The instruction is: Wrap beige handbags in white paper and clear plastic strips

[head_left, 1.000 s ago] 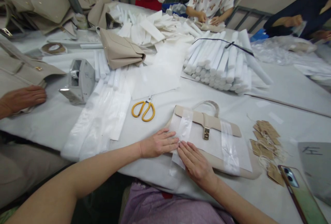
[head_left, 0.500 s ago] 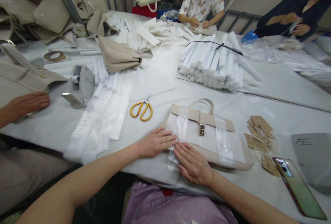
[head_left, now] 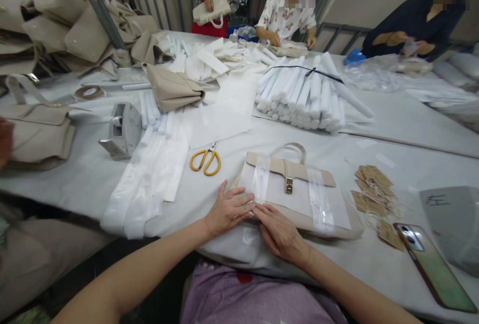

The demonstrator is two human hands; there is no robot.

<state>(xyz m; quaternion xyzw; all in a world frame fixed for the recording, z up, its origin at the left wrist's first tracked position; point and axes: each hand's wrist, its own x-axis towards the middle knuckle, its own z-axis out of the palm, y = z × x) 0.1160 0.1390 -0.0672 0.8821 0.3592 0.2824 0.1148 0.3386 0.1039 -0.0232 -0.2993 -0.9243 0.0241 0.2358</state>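
Observation:
A beige handbag [head_left: 299,218] lies flat before me, its handle away from me. A white sheet [head_left: 292,199] covers its front under the flap, and two strips of clear film [head_left: 321,204] run over flap and sheet, either side of the metal clasp [head_left: 289,185]. My left hand [head_left: 230,209] rests on the bag's near left corner, fingers stretched out and thumb raised. Beside it, fingertips almost meeting, my right hand [head_left: 282,234] lies flat along the lower edge, over the left strip's end. A loose end of film [head_left: 247,237] hangs below the hands.
Yellow-handled scissors [head_left: 205,161] and a tape dispenser [head_left: 123,129] are to the left. Cardboard tags [head_left: 374,189] and a phone [head_left: 434,264] are at right. Bundled white rolls [head_left: 299,94] stand behind the bag. Several people work around the table; one hand [head_left: 4,139] shows at far left.
My left hand's fingers have spread and its thumb has lifted. The right hand stays at the lower edge. At far left, the other person's hand has drawn back from a bag.

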